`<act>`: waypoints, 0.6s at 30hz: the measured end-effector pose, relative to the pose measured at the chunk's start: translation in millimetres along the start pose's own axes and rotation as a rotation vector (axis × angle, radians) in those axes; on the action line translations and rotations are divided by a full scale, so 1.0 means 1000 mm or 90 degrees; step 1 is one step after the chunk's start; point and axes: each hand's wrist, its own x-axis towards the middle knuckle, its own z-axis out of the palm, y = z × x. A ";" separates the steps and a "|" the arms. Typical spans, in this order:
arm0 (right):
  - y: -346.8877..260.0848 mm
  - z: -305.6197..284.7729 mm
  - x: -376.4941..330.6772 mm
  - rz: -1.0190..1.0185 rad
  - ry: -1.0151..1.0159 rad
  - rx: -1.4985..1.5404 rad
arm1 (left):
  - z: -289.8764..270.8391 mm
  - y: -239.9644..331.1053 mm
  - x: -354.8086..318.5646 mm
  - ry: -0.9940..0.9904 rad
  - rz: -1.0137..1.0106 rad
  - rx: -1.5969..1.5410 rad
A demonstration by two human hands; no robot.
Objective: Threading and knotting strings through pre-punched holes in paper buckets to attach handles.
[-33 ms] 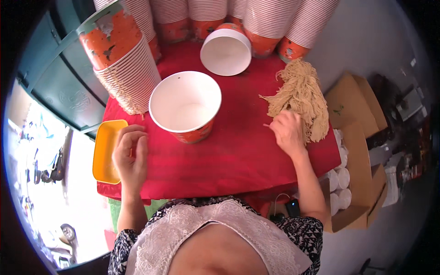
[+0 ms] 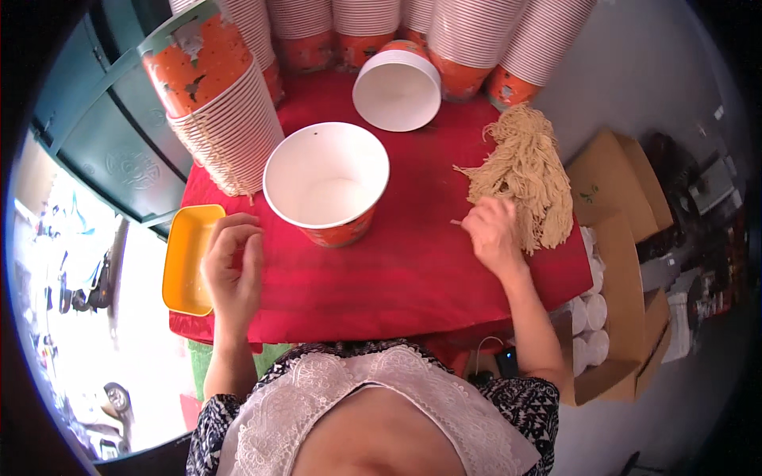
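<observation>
A bundle of beige strings (image 2: 528, 170) lies on the right of the red-covered table. My right hand (image 2: 494, 238) is at its near-left edge, fingers curled together; a small thin tip pokes out to their left, too small to name. Beside the yellow tray (image 2: 176, 262) my left hand (image 2: 232, 266) hovers, fingers loosely bent, thumb apart from them, nothing visible in it; it covers part of the tray's right side. Between the hands, a bit farther off, stands a large white-lined paper bucket (image 2: 321, 170) with an orange outside. Its mouth faces up and its inside is bare, apart from a dark dot near the rim.
Another paper bucket (image 2: 397, 91) lies on its side behind. A tall nested stack of buckets (image 2: 226, 119), with strings hanging on it, stands at left; more stacks (image 2: 365, 24) line the back. Right of the red cloth (image 2: 381, 293) sits an open cardboard box (image 2: 619, 309) holding white rolls (image 2: 595, 345).
My right hand has shifted slightly left and toward me, away from the string bundle. The whole view has shifted a little; my left hand looks nearly still.
</observation>
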 end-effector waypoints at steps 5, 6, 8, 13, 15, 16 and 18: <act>-0.086 0.016 0.028 0.014 0.010 0.271 | 0.000 0.000 -0.005 -0.019 0.026 -0.023; -0.104 0.013 0.035 0.047 0.031 0.337 | 0.001 0.006 -0.005 -0.030 0.014 -0.042; -0.128 0.002 0.050 0.089 0.047 0.441 | 0.010 0.010 -0.004 -0.056 0.055 -0.063; -0.157 -0.014 0.068 0.177 0.045 0.621 | 0.018 0.020 -0.011 -0.256 -0.177 -0.323; -0.163 -0.013 0.070 0.181 0.051 0.656 | 0.017 0.025 -0.010 -0.316 -0.251 -0.450; -0.164 -0.012 0.071 0.184 0.051 0.657 | 0.019 0.025 -0.011 -0.316 -0.252 -0.470; -0.169 -0.010 0.072 0.186 0.051 0.660 | 0.019 0.027 -0.010 -0.329 -0.278 -0.497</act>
